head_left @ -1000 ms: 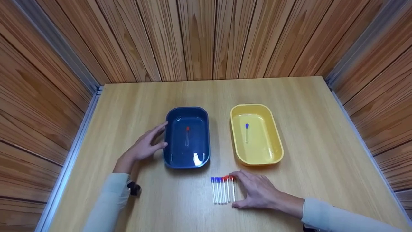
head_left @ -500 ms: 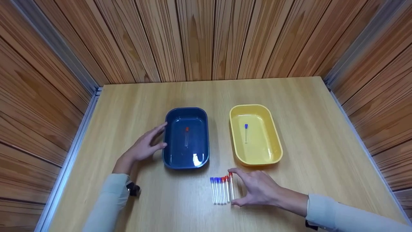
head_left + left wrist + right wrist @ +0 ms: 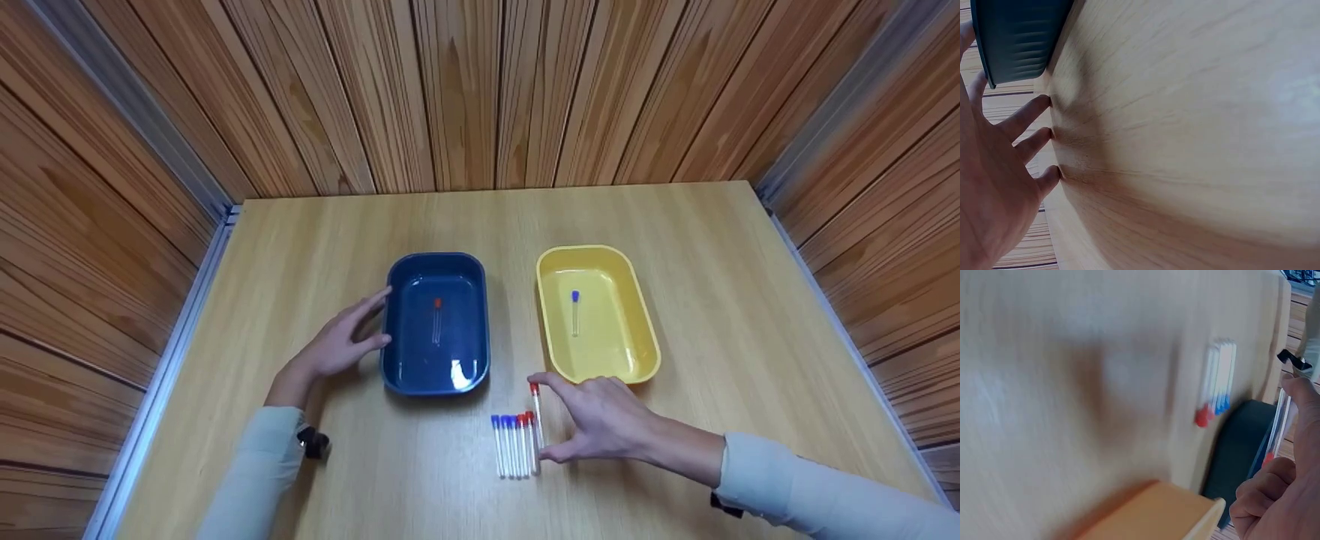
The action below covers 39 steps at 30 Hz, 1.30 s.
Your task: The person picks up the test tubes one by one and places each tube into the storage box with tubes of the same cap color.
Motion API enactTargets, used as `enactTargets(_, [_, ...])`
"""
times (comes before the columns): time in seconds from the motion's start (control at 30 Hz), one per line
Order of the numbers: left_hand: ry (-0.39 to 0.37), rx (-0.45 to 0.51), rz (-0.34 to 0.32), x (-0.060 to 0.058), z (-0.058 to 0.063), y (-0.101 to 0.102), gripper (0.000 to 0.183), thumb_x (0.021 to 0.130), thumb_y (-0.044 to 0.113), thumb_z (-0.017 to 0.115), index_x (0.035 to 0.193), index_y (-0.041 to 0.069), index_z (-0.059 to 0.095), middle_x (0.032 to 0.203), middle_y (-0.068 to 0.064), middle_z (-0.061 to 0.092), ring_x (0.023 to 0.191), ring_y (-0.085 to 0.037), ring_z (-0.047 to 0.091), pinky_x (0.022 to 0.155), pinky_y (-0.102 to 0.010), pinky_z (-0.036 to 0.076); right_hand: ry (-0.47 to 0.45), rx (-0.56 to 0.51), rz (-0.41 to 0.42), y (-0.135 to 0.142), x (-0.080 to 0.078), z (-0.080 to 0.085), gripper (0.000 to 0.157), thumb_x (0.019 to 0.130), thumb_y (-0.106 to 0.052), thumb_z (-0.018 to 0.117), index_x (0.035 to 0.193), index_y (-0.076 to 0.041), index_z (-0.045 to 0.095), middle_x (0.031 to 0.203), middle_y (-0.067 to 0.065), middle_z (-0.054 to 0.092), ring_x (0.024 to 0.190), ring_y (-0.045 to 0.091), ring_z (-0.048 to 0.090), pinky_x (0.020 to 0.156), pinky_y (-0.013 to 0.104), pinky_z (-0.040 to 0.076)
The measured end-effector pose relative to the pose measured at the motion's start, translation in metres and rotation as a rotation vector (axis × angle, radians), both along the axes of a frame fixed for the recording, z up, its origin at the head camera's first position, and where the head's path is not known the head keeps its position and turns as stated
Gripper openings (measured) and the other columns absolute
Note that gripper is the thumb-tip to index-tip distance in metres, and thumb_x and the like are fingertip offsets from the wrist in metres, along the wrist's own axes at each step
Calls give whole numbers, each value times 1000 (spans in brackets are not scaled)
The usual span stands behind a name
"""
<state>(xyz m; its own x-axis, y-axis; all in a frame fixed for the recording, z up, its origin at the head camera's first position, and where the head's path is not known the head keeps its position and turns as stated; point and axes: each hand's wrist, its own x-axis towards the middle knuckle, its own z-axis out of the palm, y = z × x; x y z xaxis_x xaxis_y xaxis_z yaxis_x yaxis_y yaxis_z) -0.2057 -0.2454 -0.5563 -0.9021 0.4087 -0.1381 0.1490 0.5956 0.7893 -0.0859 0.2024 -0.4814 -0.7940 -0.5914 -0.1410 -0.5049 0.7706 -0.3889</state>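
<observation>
My right hand (image 3: 604,420) pinches a clear, red-capped test tube (image 3: 538,409) lengthwise, index finger at the cap and thumb at the other end. In the right wrist view this tube (image 3: 1278,422) is off the table. Just left of it, a row of several tubes (image 3: 514,450), some blue-capped and some red-capped, lies on the table. My left hand (image 3: 337,345) touches the left side of the blue tray (image 3: 433,379) with spread fingers. Three of its fingertips (image 3: 1042,102) rest on the tabletop in the left wrist view.
A red-capped tube (image 3: 437,322) lies in the blue tray. To the right stands a yellow tray (image 3: 611,337) holding a blue-capped tube (image 3: 575,311). Wood-panelled walls (image 3: 465,97) border the table (image 3: 420,487) at the back and sides.
My right hand has drawn the red-capped tube from the right end of the row and lifted it, moving slightly towards the trays. The left hand stays at the blue tray.
</observation>
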Motion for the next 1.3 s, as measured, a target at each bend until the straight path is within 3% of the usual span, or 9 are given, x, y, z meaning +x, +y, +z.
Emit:
enactTargets(0.33, [11,25,-7,1,0,0,83,111,47,70,180,38,24,188,-12,32,173,-41,35,140,-73,24,13,-36,-44,-10,-24,20,93,82,-64,95,157,-23,57,57,-16,32,47,3,28,50,20,21])
enactTargets(0.9, [-19,24,3,0,-1,-2,83,111,52,68,180,44,22,189,-10,29,175,-41,32,139,-74,23,-67,-128,-79,-52,-72,25,98,86,-57,95,165,-19,51,63,-8,46,49,10,45,52,22,30])
enactTargets(1.3, [-4,57,0,0,2,0,83,112,40,72,181,34,26,187,-16,33,173,-45,33,139,-72,26,-151,-131,-99,-83,-95,27,95,89,-55,93,167,-23,48,72,-1,55,60,15,51,60,27,37])
